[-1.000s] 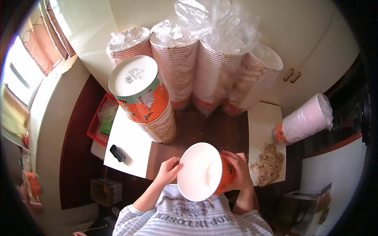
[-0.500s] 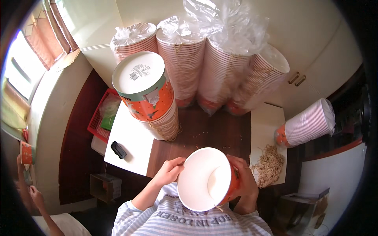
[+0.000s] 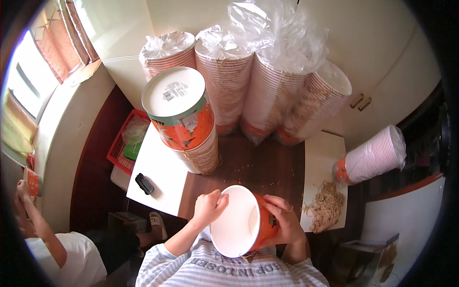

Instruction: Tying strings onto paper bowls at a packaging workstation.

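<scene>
Over the brown table point(image 3: 258, 162), both hands hold one paper cup point(image 3: 241, 227) (tilted): right hand point(image 3: 284, 222) wraps its side, left hand point(image 3: 209, 206) pinches its rim.

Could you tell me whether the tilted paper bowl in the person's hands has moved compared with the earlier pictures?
No, hardly: the paper bowl sits between the left hand and right hand, at the near edge of the brown table, as before; the camera shifted slightly.

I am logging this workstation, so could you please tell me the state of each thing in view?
Orange paper bowl: empty, tilted, open mouth toward the camera.
Left hand: fingers on the bowl's rim.
Right hand: gripping the bowl's side.
Nearest bowl stack: upside down, unwrapped.
Back stacks: plastic-wrapped.
Side stack: lying down.
Straw-like strands: loose pile.
</scene>
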A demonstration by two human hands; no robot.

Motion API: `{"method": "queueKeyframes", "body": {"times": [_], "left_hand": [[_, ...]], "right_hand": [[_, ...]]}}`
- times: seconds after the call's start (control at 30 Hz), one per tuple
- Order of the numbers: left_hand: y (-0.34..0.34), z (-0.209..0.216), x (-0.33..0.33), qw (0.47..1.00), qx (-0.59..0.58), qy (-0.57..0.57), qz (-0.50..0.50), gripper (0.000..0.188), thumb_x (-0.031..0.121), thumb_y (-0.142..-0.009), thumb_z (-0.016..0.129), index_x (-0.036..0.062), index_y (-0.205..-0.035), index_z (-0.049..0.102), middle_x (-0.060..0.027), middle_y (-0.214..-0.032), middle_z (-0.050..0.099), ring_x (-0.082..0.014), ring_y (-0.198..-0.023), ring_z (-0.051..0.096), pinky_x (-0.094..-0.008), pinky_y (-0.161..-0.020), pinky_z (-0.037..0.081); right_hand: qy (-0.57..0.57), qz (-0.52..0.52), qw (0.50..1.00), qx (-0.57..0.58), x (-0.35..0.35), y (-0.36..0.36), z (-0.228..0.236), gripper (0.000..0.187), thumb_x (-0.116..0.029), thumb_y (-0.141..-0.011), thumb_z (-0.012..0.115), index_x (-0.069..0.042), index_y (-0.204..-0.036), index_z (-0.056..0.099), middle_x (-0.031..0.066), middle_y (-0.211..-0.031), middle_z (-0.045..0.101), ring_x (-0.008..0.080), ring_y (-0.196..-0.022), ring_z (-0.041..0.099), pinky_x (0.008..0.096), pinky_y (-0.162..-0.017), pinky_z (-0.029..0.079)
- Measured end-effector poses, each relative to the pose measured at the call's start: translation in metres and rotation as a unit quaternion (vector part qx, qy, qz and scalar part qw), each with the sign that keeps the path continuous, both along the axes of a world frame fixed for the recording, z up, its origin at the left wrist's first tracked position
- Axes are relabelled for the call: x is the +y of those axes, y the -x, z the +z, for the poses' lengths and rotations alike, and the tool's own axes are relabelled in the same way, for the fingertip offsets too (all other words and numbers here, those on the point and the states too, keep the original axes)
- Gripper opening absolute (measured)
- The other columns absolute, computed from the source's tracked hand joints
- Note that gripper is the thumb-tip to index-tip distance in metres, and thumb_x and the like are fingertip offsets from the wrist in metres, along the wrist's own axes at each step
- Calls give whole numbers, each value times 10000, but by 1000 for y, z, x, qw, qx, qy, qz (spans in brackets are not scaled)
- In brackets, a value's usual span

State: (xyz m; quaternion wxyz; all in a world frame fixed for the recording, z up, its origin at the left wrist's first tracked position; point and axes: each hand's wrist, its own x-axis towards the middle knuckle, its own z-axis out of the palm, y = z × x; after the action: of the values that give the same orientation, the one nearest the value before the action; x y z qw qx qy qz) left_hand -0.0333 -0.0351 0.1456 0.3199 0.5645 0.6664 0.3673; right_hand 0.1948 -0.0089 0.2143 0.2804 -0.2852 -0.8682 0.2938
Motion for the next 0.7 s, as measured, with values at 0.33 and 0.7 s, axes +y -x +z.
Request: {"method": "queueKeyframes", "body": {"times": [0.33,0.7], "left_hand": [[0,-26,7,995,-62,-51,64,252,146,-775,579,11,-608,448,-44,-499,394,-89,-459,402,-254,-427,326],[7,-39,4,948,-307,58,68,139,111,-788,583,15,-773,484,44,-623,420,-33,-555,371,-187,-481,321]], "right_hand": [[7,2,1000,10,2,8,-26,846,-498,-501,753,-86,-1161,418,147,-1179,396,316,-1094,405,411,-896,339],[-6,15,1000,1,3,13,-41,871,-482,-484,770,-83,-1165,401,138,-1179,388,318,-1095,395,415,-912,317]]}}
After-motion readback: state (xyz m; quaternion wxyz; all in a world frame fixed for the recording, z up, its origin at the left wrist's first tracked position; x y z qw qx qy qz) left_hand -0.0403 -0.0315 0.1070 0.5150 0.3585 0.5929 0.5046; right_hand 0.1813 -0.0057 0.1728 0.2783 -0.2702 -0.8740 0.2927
